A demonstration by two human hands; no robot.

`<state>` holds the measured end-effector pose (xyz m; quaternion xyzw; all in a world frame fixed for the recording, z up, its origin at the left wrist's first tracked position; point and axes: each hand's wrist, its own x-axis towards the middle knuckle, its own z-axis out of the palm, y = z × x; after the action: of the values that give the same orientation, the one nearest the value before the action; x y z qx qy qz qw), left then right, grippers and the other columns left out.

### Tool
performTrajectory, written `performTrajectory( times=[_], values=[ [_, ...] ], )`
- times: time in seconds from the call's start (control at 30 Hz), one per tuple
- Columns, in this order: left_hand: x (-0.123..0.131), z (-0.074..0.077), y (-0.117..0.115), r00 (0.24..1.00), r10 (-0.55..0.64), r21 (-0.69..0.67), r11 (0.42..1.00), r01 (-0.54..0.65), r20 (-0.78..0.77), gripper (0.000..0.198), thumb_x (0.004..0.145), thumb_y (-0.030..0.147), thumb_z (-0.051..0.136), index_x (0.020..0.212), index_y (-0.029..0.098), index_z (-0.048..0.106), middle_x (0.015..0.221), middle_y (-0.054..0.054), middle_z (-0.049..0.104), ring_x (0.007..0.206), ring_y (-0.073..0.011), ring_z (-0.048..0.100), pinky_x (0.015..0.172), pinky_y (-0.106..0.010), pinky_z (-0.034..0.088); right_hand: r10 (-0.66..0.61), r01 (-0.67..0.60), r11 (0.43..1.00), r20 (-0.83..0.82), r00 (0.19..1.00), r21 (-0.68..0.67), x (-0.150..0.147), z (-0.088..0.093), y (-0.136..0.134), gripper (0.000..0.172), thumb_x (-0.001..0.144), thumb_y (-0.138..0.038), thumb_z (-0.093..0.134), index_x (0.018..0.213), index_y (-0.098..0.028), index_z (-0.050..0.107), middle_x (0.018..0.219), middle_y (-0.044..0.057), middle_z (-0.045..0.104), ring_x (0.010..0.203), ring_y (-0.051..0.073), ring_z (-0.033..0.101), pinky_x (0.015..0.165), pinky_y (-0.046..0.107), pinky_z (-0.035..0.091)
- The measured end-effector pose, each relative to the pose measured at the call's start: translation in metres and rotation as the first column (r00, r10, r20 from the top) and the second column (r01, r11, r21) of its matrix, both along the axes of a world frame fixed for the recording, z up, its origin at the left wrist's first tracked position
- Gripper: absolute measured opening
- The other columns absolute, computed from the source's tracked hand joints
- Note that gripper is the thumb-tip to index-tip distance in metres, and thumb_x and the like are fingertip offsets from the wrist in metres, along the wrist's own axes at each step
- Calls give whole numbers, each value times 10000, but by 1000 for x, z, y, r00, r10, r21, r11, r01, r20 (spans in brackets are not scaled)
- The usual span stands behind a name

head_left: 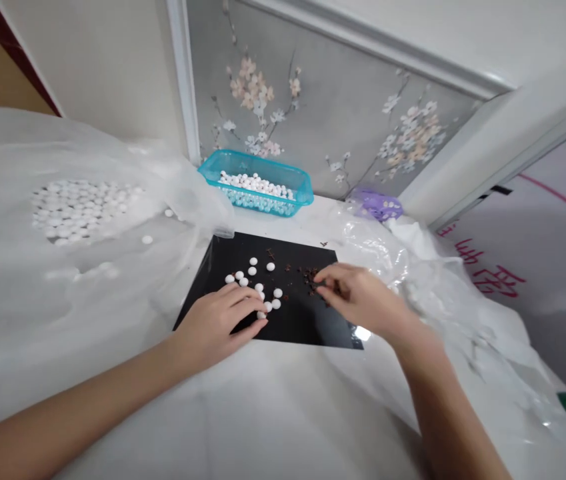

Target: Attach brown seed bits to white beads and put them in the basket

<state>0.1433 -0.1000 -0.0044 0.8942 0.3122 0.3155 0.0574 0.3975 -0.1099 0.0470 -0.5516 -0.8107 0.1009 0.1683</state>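
Observation:
A black mat (307, 323) lies on the plastic-covered table. Several white round beads (257, 280) are scattered on its left half, and small dark red bits (307, 275) sit near its middle. My left hand (217, 320) rests on the mat's left edge with its fingers stretched toward the beads, touching one at the fingertips. My right hand (357, 297) hovers over the dark bits with its fingertips pinched together; what they hold is too small to make out.
A teal tray (257, 183) full of white beads stands behind the mat. A large clear bag (80, 210) of white beads lies at the left. A purple container (377, 203) and crumpled plastic sheet (427, 267) lie to the right.

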Motion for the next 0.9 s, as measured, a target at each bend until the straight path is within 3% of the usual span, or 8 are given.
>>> performTrajectory(
  times=[0.13, 0.27, 0.43, 0.7, 0.9],
  values=[
    [-7, 7, 21, 993, 116, -12, 993, -116, -7, 221, 894, 283, 458, 996, 199, 635, 987, -33, 667, 899, -161, 574, 791, -289, 472, -7, 15, 990, 57, 998, -143, 1, -16, 9, 154, 824, -166, 511, 896, -191, 644, 834, 24, 627, 616, 105, 555, 588, 250, 452],
    [-13, 11, 47, 972, 196, -80, 975, -207, -126, 352, 910, 348, 404, 1178, 224, 595, 1211, -36, 607, 1068, -220, 514, 905, -394, 418, -41, 47, 985, 40, 998, -165, 0, -27, 11, 201, 858, -147, 439, 793, -201, 622, 857, 22, 631, 680, 122, 571, 609, 253, 440],
    [-8, 4, 57, 961, 197, -171, 958, -230, -192, 295, 888, 354, 428, 962, 258, 697, 1141, -2, 650, 1044, -231, 529, 879, -419, 382, -72, 70, 994, -23, 997, -81, -7, -32, 6, 192, 887, -189, 418, 777, -200, 574, 830, 18, 598, 630, 113, 534, 581, 250, 418],
    [-7, 3, 60, 976, 219, -396, 896, -200, 3, 201, 820, 333, 524, 861, 221, 686, 1003, -7, 693, 960, -194, 575, 872, -346, 424, -127, 188, 975, -403, 906, 117, -45, -48, -12, 111, 881, -227, 482, 817, -197, 568, 712, -21, 497, 513, 69, 402, 493, 202, 366],
    [-7, -3, 64, 975, 223, -447, 874, -193, 16, 203, 782, 382, 574, 815, 230, 705, 1075, -12, 671, 1017, -219, 557, 939, -399, 399, -116, 173, 982, -497, 860, 70, -61, -57, -19, 116, 874, -214, 489, 796, -187, 572, 692, -23, 484, 524, 65, 412, 490, 194, 364]
  ],
)
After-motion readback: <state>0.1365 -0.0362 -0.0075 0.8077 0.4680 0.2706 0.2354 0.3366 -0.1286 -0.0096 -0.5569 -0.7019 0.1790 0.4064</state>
